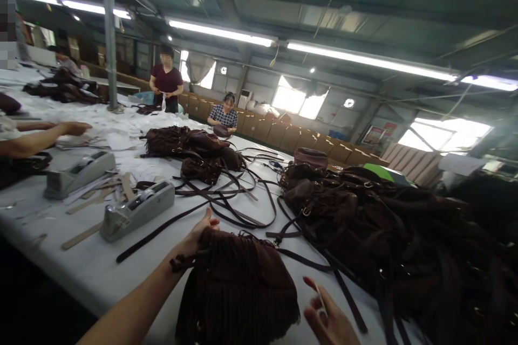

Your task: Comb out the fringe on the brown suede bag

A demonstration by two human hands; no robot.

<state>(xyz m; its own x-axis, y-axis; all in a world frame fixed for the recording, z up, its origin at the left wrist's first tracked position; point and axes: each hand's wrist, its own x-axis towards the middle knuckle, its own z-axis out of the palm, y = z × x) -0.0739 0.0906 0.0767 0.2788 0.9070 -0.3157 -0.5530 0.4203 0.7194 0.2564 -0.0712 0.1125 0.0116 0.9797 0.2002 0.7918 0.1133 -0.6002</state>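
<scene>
While the left hand (199, 233) lies flat and open against the top left corner of the fringed bag (238, 291), fingers stretched and thumb raised, the right hand (329, 318) hovers just off the bag's lower right edge, apart from it. Its thumb and forefinger are pinched together on a thin pale strip (319, 295); what the strip is made of cannot be told. The dark brown bag lies on the white table (81, 269) between the two hands, its fringe hanging toward the camera. A long dark strap (162, 230) runs across the table just beyond the left hand. Near it to the left sits a grey tape dispenser (137, 210), with a second dispenser (79, 172) farther off. Loose straps (234, 194) tangle behind the bag, and a heap of brown bags (384, 226) fills the right side. A co-worker's arm (44, 137) reaches in at far left.
</scene>
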